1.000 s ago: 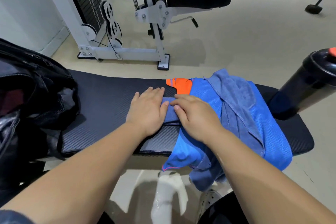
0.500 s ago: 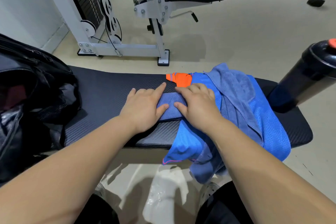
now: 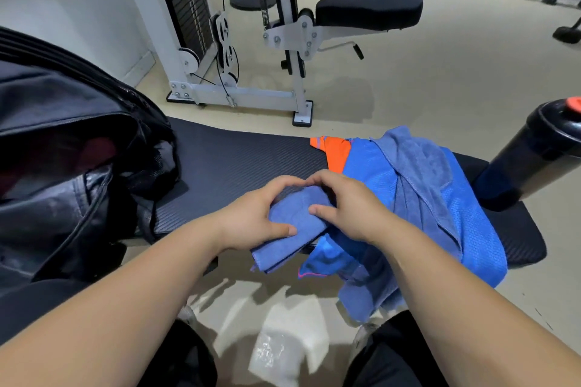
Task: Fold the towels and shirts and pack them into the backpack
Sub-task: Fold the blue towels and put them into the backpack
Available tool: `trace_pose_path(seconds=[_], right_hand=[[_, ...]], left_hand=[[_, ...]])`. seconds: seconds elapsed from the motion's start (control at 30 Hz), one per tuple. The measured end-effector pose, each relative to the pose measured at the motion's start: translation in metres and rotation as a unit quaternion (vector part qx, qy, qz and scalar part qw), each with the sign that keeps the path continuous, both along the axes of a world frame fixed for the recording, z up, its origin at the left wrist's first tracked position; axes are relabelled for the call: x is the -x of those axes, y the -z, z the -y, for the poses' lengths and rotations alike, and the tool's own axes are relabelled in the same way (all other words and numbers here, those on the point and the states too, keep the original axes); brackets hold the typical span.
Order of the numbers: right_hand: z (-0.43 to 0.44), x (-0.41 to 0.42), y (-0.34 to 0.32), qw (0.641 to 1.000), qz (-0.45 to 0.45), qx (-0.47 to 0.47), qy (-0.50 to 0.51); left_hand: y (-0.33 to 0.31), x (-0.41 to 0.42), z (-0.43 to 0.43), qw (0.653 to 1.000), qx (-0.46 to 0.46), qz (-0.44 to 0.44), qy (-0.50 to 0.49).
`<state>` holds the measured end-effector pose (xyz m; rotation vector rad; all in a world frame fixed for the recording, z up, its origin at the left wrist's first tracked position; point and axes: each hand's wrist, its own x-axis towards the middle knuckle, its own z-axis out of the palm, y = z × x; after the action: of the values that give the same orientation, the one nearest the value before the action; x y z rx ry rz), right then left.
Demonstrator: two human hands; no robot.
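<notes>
Towel (image 3: 291,237) folded small, left hand (image 3: 251,219) grip curled round it, right hand (image 3: 355,208) grip clasping opposite edge

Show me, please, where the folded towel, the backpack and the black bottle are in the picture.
folded towel (image 3: 292,217): head view, on its flat upper face.
backpack (image 3: 63,110): head view, on its black top flap.
black bottle (image 3: 531,160): head view, on its dark side wall.
</notes>
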<state>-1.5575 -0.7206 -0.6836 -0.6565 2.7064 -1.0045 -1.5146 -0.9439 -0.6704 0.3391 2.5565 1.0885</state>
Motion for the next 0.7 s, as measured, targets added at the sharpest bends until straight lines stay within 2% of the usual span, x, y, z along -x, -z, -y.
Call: trace_pose_path(seconds=[0.13, 0.3, 0.37, 0.5, 0.6, 0.7], right_hand=[[0.016, -0.006, -0.006, 0.996, 0.044, 0.073, -0.020], [0.061, -0.003, -0.031, 0.993, 0.051, 0.083, -0.066], [0.085, 0.002, -0.048, 0.992, 0.031, 0.077, -0.094], [0.144, 0.010, -0.108, 0.985, -0.045, 0.071, -0.150], [0.203, 0.007, -0.159, 0.966, -0.075, 0.079, -0.235], [0.267, 0.007, -0.184, 0.943, -0.098, 0.006, -0.317]], left_hand=[[-0.016, -0.015, 0.024, 1.000, 0.018, -0.015, -0.020], [-0.047, -0.032, 0.063, 0.998, 0.044, -0.016, -0.038], [-0.068, -0.042, 0.082, 0.995, 0.069, -0.042, -0.052], [-0.111, -0.075, 0.134, 0.972, 0.120, -0.153, -0.131], [-0.132, -0.110, 0.181, 0.961, 0.130, -0.160, -0.183], [-0.134, -0.139, 0.211, 0.958, 0.121, -0.128, -0.227]])
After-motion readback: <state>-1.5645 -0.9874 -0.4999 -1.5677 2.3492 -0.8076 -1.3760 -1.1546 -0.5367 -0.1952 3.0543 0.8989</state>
